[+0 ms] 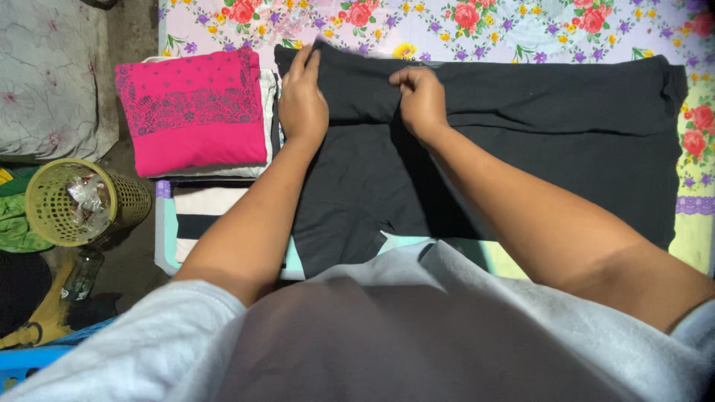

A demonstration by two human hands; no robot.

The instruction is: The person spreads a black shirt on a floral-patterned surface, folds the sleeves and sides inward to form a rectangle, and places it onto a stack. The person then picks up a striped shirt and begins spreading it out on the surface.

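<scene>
grey-sleeved right hand pinching black cotton garment's fold, left hand flat beside; could slip, crease skewing.

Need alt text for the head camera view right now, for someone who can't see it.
Both hands rest on a black garment spread over a floral sheet: the left hand lies flat, the right hand pinches a fold. A folded pink cloth tops a stack to the left, near a yellow basket.

Packages: crumpled clear plastic wrappers seen inside round yellow perforated plastic basket, far left.
Labels, signs, screens: none seen.
</scene>
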